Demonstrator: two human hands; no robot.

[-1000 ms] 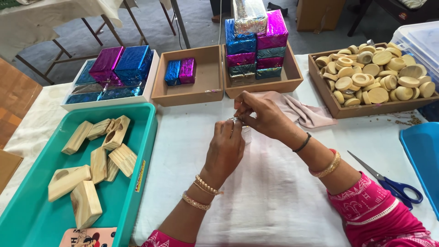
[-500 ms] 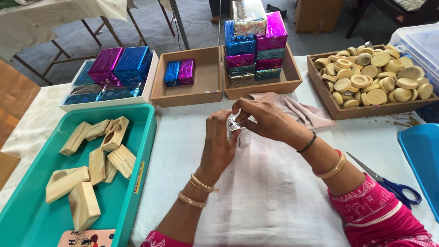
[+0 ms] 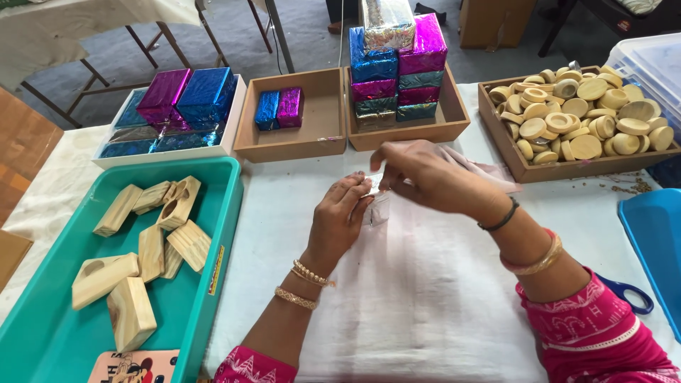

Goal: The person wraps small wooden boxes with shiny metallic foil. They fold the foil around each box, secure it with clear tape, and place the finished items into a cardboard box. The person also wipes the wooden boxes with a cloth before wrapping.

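Observation:
My left hand (image 3: 339, 223) and my right hand (image 3: 420, 172) meet over the white cloth-covered table (image 3: 425, 298), both pinching a small silvery piece of foil (image 3: 376, 206) that hangs between the fingertips. The foil is partly hidden by my fingers. A pale pink cloth (image 3: 472, 167) lies just behind my right hand. Bangles ring both wrists.
A teal tray (image 3: 220, 213) of wooden blocks (image 3: 142, 248) sits at left. Behind stand a white box of foil sheets (image 3: 177, 99), a wooden box with two small wrapped blocks (image 3: 280, 108), a box of stacked wrapped blocks (image 3: 397, 67), and a box of wooden rounds (image 3: 582, 117). Blue-handled scissors (image 3: 628, 292) and a blue tray (image 3: 656, 241) lie at right.
Both hands have lowered slightly toward the table with the foil, and the foil piece now hangs down below the left fingertips.

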